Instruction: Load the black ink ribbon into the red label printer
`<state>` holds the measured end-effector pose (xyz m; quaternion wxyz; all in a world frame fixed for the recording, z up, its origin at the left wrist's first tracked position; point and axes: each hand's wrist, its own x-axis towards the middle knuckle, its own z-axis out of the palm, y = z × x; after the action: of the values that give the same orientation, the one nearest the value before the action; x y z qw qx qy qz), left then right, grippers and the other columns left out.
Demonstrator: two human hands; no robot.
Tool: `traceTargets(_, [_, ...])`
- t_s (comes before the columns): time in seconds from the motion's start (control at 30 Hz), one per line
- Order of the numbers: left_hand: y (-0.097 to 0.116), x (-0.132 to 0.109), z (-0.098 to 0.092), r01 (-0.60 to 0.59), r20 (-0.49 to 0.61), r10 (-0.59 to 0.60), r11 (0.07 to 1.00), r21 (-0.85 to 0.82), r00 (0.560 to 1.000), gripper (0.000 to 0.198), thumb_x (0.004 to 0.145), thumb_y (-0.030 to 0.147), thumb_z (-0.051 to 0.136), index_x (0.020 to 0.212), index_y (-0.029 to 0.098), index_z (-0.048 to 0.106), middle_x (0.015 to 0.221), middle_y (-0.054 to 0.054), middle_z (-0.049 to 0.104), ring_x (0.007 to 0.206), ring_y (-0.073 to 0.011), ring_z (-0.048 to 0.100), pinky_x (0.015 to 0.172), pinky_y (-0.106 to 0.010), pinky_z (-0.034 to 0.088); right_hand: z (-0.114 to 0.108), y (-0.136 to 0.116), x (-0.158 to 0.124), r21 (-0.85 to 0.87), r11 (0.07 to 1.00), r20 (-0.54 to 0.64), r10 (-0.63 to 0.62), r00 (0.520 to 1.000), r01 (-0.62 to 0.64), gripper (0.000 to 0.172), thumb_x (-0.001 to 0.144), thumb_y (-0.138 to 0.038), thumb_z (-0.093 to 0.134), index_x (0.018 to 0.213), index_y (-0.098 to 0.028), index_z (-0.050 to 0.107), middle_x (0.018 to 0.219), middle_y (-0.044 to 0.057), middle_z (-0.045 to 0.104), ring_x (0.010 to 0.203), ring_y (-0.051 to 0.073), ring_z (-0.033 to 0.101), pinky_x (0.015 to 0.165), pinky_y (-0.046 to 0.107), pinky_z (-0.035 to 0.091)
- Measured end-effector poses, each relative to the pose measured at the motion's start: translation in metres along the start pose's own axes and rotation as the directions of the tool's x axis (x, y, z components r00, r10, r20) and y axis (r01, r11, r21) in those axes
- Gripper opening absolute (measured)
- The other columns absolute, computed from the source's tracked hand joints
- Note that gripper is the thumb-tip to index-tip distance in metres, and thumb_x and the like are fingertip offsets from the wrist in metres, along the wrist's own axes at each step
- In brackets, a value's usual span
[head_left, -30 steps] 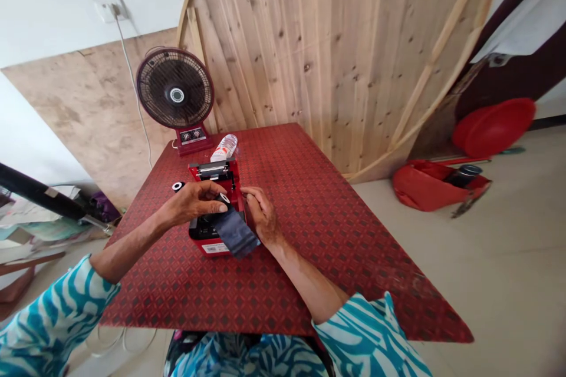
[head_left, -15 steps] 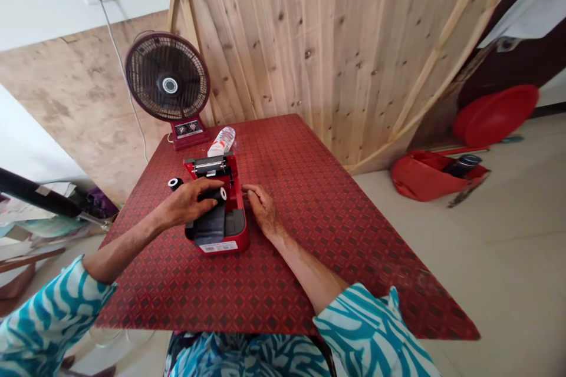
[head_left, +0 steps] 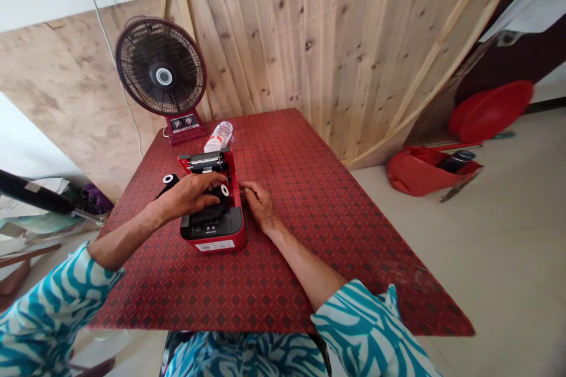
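On the table stands a red and black label printer with its lid raised at the back. My left hand reaches over it from the left, thumb and fingers curled round a black ribbon roll with a white core, inside the printer. A second black roll, also white-cored, is just left of the printer, partly behind my left wrist. My right hand is at the printer's right side, thumb and fingers drawn together near the side wall. Whatever its fingertips hold, if anything, is too small to tell.
Behind the printer lies a clear plastic bottle. A dark red fan stands at the table's back left corner. The red patterned table meets a wooden panel at the back. A red bag is on the floor at the right.
The black ribbon film that hung over the printer's front has been drawn back, and the front panel now shows. My left hand stays on the roll; my right hand has barely moved.
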<state>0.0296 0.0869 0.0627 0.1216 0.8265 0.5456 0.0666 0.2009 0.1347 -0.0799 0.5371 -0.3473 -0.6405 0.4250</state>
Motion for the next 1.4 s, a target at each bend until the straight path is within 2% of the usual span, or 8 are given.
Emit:
traceTargets(0.23, [0.002, 0.0, 0.009, -0.007, 0.11, -0.005, 0.995, 0.101, 0.994, 0.028, 0.077, 0.014, 0.062, 0.105, 0.02, 0.06, 0.105, -0.005, 0.069, 0.099, -0.0224, 0.064, 0.086, -0.033, 0.048, -0.001, 0.003, 0.001, 0.008, 1.0, 0.013, 0.002, 1.0, -0.003, 0.026, 0.083, -0.027, 0.044, 0.094, -0.024, 0.067, 0.094, 0.002, 0.07, 0.092, 0.018, 0.063, 0.086, 0.034, 0.048])
traceTargets(0.57, [-0.008, 0.015, 0.012, 0.029, 0.177, -0.028, 1.0, -0.008, 0.984, 0.02, 0.078, 0.024, 0.062, 0.097, 0.019, 0.064, 0.092, -0.003, 0.071, 0.084, -0.0209, 0.066, 0.072, -0.028, 0.048, -0.002, 0.004, 0.0, -0.001, 1.0, 0.021, 0.022, 1.0, -0.022, 0.028, 0.082, -0.028, 0.043, 0.094, -0.023, 0.068, 0.095, 0.003, 0.071, 0.092, 0.018, 0.064, 0.087, 0.035, 0.049])
traceTargets(0.73, [-0.009, -0.027, 0.007, 0.003, 0.045, 0.013, 0.944, -0.329, 0.999, 0.037, 0.088, 0.041, 0.051, 0.116, 0.019, 0.062, 0.114, -0.005, 0.069, 0.101, -0.0193, 0.065, 0.087, -0.029, 0.049, -0.002, 0.004, 0.0, 0.018, 0.999, 0.034, 0.032, 0.999, -0.033, 0.027, 0.082, -0.029, 0.044, 0.095, -0.024, 0.068, 0.096, 0.002, 0.072, 0.094, 0.018, 0.064, 0.087, 0.035, 0.048])
traceTargets(0.87, [-0.004, -0.055, 0.015, -0.076, -0.037, 0.068, 0.947, -0.314, 0.997, 0.04, 0.083, 0.041, 0.061, 0.116, 0.018, 0.062, 0.117, -0.008, 0.067, 0.108, -0.0222, 0.061, 0.093, -0.032, 0.047, -0.004, 0.004, 0.0, -0.004, 0.999, 0.031, 0.051, 0.998, -0.05, 0.029, 0.081, -0.03, 0.044, 0.095, -0.023, 0.068, 0.097, 0.003, 0.071, 0.094, 0.019, 0.064, 0.088, 0.036, 0.048])
traceTargets(1.03, [0.004, -0.059, 0.029, -0.095, -0.204, 0.033, 0.949, -0.302, 0.978, 0.028, 0.089, 0.035, 0.054, 0.108, 0.018, 0.066, 0.102, -0.007, 0.07, 0.095, -0.019, 0.064, 0.087, -0.031, 0.049, -0.006, 0.004, 0.0, -0.03, 0.997, 0.056, 0.069, 0.996, -0.068, 0.03, 0.081, -0.033, 0.044, 0.096, -0.021, 0.068, 0.099, 0.005, 0.071, 0.096, 0.02, 0.064, 0.089, 0.039, 0.048])
traceTargets(1.13, [0.005, -0.06, 0.037, -0.103, -0.363, -0.043, 0.922, -0.374, 0.931, 0.028, 0.09, 0.036, 0.053, 0.107, 0.018, 0.066, 0.105, -0.008, 0.069, 0.099, -0.0195, 0.063, 0.088, -0.032, 0.049, -0.007, 0.005, -0.001, -0.028, 0.997, 0.046, 0.072, 0.996, -0.071, 0.029, 0.081, -0.032, 0.045, 0.095, -0.023, 0.069, 0.098, 0.004, 0.072, 0.096, 0.02, 0.064, 0.089, 0.039, 0.048])
traceTargets(1.3, [-0.009, -0.066, 0.06, -0.006, -0.601, -0.364, 0.853, -0.522, 0.711, 0.03, 0.09, 0.043, 0.051, 0.103, 0.019, 0.065, 0.107, -0.008, 0.066, 0.102, -0.0204, 0.061, 0.093, -0.035, 0.047, -0.009, 0.006, -0.002, -0.01, 0.996, 0.056, 0.094, 0.994, -0.094, 0.027, 0.082, -0.033, 0.047, 0.096, -0.023, 0.068, 0.1, 0.004, 0.072, 0.098, 0.021, 0.064, 0.091, 0.04, 0.047])
traceTargets(1.4, [-0.02, -0.067, 0.074, -0.002, -0.595, -0.423, 0.814, -0.581, 0.683, 0.033, 0.089, 0.045, 0.051, 0.105, 0.02, 0.064, 0.111, -0.008, 0.065, 0.106, -0.0213, 0.059, 0.096, -0.038, 0.045, -0.011, 0.006, -0.003, -0.013, 0.994, 0.061, 0.111, 0.992, -0.111, 0.026, 0.082, -0.035, 0.049, 0.095, -0.024, 0.068, 0.101, 0.004, 0.072, 0.1, 0.021, 0.063, 0.092, 0.041, 0.047])
